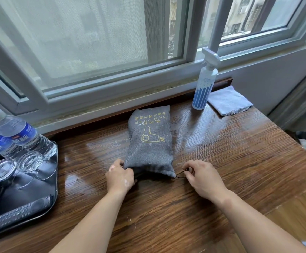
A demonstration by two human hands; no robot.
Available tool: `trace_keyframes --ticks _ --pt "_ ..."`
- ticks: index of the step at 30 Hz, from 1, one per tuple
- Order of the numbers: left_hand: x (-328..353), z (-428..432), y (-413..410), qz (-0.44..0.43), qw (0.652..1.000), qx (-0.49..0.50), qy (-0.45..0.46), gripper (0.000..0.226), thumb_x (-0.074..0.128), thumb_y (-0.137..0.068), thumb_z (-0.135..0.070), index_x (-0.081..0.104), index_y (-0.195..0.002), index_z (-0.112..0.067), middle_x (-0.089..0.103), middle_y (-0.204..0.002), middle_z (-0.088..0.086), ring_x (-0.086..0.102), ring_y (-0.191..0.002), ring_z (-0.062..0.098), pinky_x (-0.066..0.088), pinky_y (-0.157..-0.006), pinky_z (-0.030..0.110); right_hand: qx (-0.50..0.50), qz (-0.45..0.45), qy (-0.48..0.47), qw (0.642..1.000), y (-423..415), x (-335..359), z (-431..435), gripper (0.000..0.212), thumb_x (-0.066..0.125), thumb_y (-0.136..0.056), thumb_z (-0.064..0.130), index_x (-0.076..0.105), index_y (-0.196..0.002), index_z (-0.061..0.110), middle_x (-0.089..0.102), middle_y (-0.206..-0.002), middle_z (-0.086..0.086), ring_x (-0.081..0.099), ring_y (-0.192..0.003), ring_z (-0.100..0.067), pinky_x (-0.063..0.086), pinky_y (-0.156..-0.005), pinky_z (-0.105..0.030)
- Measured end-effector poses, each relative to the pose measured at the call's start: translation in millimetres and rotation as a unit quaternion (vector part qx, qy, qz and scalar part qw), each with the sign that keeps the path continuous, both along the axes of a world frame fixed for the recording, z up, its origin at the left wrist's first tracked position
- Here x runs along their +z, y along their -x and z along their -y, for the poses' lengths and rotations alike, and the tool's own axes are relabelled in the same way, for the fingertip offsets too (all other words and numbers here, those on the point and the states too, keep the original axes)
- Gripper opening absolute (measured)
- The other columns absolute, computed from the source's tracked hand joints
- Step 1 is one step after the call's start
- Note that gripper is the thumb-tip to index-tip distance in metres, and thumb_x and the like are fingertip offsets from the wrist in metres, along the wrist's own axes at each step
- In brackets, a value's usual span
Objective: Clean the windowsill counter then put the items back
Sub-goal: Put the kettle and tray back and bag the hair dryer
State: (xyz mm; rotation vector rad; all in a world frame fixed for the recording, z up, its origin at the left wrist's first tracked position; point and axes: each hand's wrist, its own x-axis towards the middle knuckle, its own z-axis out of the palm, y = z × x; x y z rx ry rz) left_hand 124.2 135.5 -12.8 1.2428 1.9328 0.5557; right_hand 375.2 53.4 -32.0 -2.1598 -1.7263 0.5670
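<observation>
We have the bag point(149, 143) lying flat near the middle of the counter point(230, 161). It is grey fabric printed with a hair dryer, its closed end points toward the window and its mouth points toward us. Our left hand point(120, 177) grips the near left corner, with the fingers curled around the gathered fabric. Our right hand point(203, 177) pinches the thin dark cord point(180, 174) that trails from the near right corner, thumb and forefinger closed on it.

We judge the bag to be soft outside and lumpy inside. It bulges as if the dryer is in it, so it should have some weight, and that weight will likely shift once we lift it. The fabric looks coarse enough not to slip in our fingers. The cord alone is a poor handle, because it would only cinch the mouth and leave the load swinging. We think it is better to hold the body from both sides, or to gather the neck in one hand and support the bottom with the other.

The wood shines and looks damp in places, so the bag could slide if we push it. A spray bottle point(203, 88) and a folded cloth point(228, 101) sit at the far right. A tray point(54, 172) with water bottles point(21, 132), glasses point(30, 161) and a remote point(17, 214) sits at the left.
</observation>
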Motion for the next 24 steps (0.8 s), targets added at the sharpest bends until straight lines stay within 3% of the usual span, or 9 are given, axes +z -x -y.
trace_keyframes --ticks 2,4,6,9,12,15,19,22,24 --pt "-1 -1 3 -0.031 0.999 -0.027 -0.012 0.022 0.056 -0.072 -0.003 0.07 -0.083 -0.016 0.076 -0.079 0.014 0.072 -0.081 0.038 0.058 -0.077 0.037 0.001 0.001 0.001 1.0 -1 0 -1 0.009 0.066 -0.09 0.033 0.07 -0.098 0.034 0.061 -0.084 0.014 0.062 -0.089 -0.014 0.053 -0.086 -0.037" --pt "-1 2 6 -0.048 0.998 -0.045 -0.01 0.022 0.056 -0.074 -0.002 0.071 -0.082 -0.016 0.076 -0.083 0.017 0.069 -0.089 0.04 0.051 -0.077 0.032 0.002 0.003 -0.001 1.0 -1 -1 -2 0.009 0.066 -0.089 0.034 0.07 -0.097 0.034 0.061 -0.083 0.014 0.062 -0.088 -0.014 0.053 -0.086 -0.038" --pt "-4 4 10 -0.035 0.998 -0.051 -0.024 0.025 0.053 -0.073 -0.009 0.073 -0.081 -0.021 0.076 -0.079 0.011 0.071 -0.084 0.037 0.055 -0.076 0.032 0.006 0.002 -0.002 1.0 -1 -2 -2 0.009 0.066 -0.089 0.035 0.07 -0.097 0.034 0.06 -0.083 0.014 0.062 -0.087 -0.014 0.053 -0.085 -0.038" --pt "-9 5 17 -0.002 0.997 -0.055 -0.056 0.028 0.054 -0.072 -0.016 0.076 -0.081 -0.029 0.076 -0.077 0.004 0.074 -0.072 0.033 0.063 -0.077 0.042 0.014 0.002 -0.001 1.0 0 -3 -3 0.009 0.065 -0.089 0.035 0.069 -0.097 0.034 0.06 -0.082 0.014 0.062 -0.087 -0.015 0.053 -0.085 -0.038" --pt "-1 7 18 0.026 0.997 -0.037 -0.058 0.019 0.067 -0.082 -0.008 0.076 -0.076 -0.022 0.073 -0.069 0.005 0.069 -0.056 0.027 0.064 -0.058 0.038 0.018 0.003 0.0 1.0 1 -4 -2 0.009 0.065 -0.088 0.035 0.069 -0.096 0.035 0.059 -0.082 0.014 0.062 -0.087 -0.015 0.053 -0.085 -0.037" --pt "-7 4 22 0.035 0.998 -0.026 -0.048 0.027 0.061 -0.09 0.0 0.073 -0.071 -0.017 0.067 -0.059 0.004 0.064 -0.044 0.024 0.052 -0.039 0.026 0.02 0.005 0.0 1.0 0 -5 0 0.007 0.066 -0.088 0.034 0.069 -0.094 0.035 0.059 -0.081 0.014 0.062 -0.086 -0.015 0.053 -0.084 -0.037" --pt "-8 3 29 0.025 0.998 -0.052 -0.019 0.027 0.064 -0.087 0.003 0.067 -0.064 -0.011 0.069 -0.06 0.006 0.074 -0.053 0.026 0.063 -0.055 0.044 0.022 0.011 -0.004 1.0 -1 -6 2 0.005 0.067 -0.088 0.032 0.067 -0.093 0.033 0.058 -0.08 0.014 0.061 -0.085 -0.015 0.053 -0.083 -0.038" --pt "-3 0 37 -0.041 0.993 -0.113 0.006 0.033 0.079 -0.074 -0.004 0.055 -0.056 -0.016 0.062 -0.059 0.002 0.064 -0.058 0.025 0.054 -0.059 0.031 0.015 0.015 -0.004 1.0 -4 -7 4 0.005 0.067 -0.088 0.031 0.068 -0.093 0.033 0.055 -0.078 0.015 0.061 -0.085 -0.015 0.053 -0.082 -0.038" --pt "2 -1 43 -0.04 0.987 -0.149 0.045 0.032 0.083 -0.065 -0.008 0.055 -0.054 -0.018 0.059 -0.051 -0.003 0.064 -0.058 0.024 0.054 -0.06 0.03 0.012 0.015 -0.007 1.0 -6 -7 5 0.005 0.068 -0.088 0.031 0.067 -0.092 0.033 0.055 -0.078 0.015 0.06 -0.084 -0.014 0.053 -0.082 -0.037"
